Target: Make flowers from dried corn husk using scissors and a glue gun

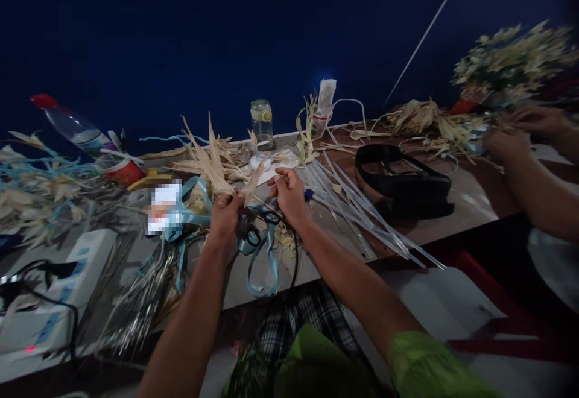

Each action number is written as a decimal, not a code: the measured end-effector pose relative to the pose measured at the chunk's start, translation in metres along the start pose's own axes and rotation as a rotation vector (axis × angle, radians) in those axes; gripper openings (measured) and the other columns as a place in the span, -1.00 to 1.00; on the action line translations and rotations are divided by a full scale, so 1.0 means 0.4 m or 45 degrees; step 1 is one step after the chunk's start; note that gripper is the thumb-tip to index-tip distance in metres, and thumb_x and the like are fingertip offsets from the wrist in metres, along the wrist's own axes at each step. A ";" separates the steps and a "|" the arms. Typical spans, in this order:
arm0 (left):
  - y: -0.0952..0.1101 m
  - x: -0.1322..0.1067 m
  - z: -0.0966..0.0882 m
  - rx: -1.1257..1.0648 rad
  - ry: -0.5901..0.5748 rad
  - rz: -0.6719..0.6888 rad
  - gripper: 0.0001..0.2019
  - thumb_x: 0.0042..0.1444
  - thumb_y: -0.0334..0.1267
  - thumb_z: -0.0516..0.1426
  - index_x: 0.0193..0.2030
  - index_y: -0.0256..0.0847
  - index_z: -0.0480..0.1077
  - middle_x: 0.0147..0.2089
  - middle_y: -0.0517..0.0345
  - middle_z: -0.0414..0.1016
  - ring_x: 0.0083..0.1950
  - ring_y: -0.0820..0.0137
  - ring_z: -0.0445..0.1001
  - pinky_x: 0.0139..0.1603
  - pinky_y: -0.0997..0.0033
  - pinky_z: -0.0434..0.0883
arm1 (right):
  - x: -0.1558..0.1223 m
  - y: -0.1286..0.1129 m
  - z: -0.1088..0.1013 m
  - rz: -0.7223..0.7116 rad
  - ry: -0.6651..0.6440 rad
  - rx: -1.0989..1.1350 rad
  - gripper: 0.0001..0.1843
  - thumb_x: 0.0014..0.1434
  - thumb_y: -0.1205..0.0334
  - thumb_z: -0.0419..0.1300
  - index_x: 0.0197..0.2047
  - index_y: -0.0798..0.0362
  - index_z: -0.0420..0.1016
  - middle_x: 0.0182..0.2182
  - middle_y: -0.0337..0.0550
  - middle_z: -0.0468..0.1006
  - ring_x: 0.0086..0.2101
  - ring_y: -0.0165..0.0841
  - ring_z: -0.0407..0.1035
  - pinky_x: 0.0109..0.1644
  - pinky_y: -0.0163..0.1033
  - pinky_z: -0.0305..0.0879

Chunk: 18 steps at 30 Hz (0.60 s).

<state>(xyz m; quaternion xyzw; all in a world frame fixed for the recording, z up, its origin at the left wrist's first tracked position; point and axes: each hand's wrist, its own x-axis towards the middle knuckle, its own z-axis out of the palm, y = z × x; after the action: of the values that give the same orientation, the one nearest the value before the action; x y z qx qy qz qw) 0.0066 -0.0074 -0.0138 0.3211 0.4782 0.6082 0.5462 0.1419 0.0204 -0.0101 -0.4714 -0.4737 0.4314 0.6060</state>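
Note:
My left hand is closed around the base of a bunch of dried corn-husk strips that fan upward over the table. My right hand is just to the right of it, fingers pinched on the tip of one pale husk strip running between the two hands. Black-handled scissors and a light blue ribbon lie on the table directly beneath both hands. A loose heap of husk lies behind them.
A fan of clear plastic strips lies right of my hands, beside a black strap-like device. A glass jar, a tipped bottle, a power strip and wire bundles stand around. Another person's hands work husk at the far right.

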 end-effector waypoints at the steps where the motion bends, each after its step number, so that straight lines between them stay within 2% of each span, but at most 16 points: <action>1: 0.001 0.002 -0.003 0.001 0.032 0.040 -0.72 -0.25 -0.19 0.29 -0.43 -0.26 0.34 -0.57 0.31 0.30 -0.58 0.58 0.27 -0.55 0.55 0.24 | -0.003 -0.002 -0.002 -0.074 -0.050 -0.137 -0.79 0.11 0.17 0.00 -0.21 0.08 0.28 -0.48 -0.26 0.42 -0.56 -0.50 0.27 -0.42 -0.35 0.21; 5: 0.010 0.009 -0.016 0.035 0.116 0.160 -0.75 -0.19 -0.18 0.27 -0.46 -0.24 0.31 -0.66 0.39 0.16 -0.66 0.64 0.12 -0.62 0.60 0.14 | -0.032 -0.012 -0.004 -0.360 -0.527 -0.799 -0.80 0.12 0.21 0.03 -0.30 0.08 0.44 -0.34 -0.14 0.51 -0.28 -0.38 0.36 -0.15 -0.29 0.22; 8: 0.021 0.011 -0.023 0.008 0.168 0.243 -0.72 -0.15 -0.14 0.25 -0.54 -0.24 0.24 -0.68 0.38 0.11 -0.66 0.65 0.09 -0.63 0.60 0.12 | -0.056 -0.023 0.002 -0.398 -0.841 -1.239 -0.73 0.14 0.13 0.03 -0.22 0.07 0.48 -0.25 -0.07 0.53 -0.21 -0.29 0.38 -0.12 -0.23 0.21; 10: 0.025 0.010 -0.025 0.001 0.186 0.281 -0.69 -0.13 -0.12 0.24 -0.58 -0.24 0.20 -0.68 0.37 0.10 -0.66 0.65 0.07 -0.63 0.60 0.12 | -0.066 -0.031 0.005 -0.411 -0.916 -1.436 -0.67 0.14 0.08 0.02 -0.15 0.06 0.47 -0.22 -0.03 0.52 -0.22 -0.24 0.39 -0.15 -0.19 0.21; 12: 0.024 0.011 -0.025 0.040 0.181 0.287 -0.67 -0.11 -0.12 0.22 -0.60 -0.23 0.17 -0.68 0.36 0.09 -0.67 0.65 0.06 -0.64 0.59 0.11 | -0.068 -0.037 0.004 -0.440 -0.910 -1.556 -0.67 0.15 0.10 0.02 -0.12 0.06 0.45 -0.21 0.00 0.51 -0.21 -0.20 0.39 -0.16 -0.17 0.21; 18: 0.011 0.017 -0.022 0.142 0.171 0.308 -0.70 -0.09 -0.12 0.21 -0.58 -0.23 0.21 -0.67 0.35 0.10 -0.66 0.64 0.06 -0.63 0.58 0.10 | -0.064 -0.046 -0.011 -0.434 -0.948 -1.704 -0.74 0.12 0.21 0.04 -0.17 0.10 0.46 -0.22 0.02 0.51 -0.17 -0.19 0.38 -0.12 -0.17 0.19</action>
<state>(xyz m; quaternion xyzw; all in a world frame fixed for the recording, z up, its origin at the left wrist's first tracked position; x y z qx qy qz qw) -0.0042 -0.0028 -0.0135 0.3649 0.5044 0.6621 0.4172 0.1432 -0.0085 0.0033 -0.4815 -0.8708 0.0848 0.0522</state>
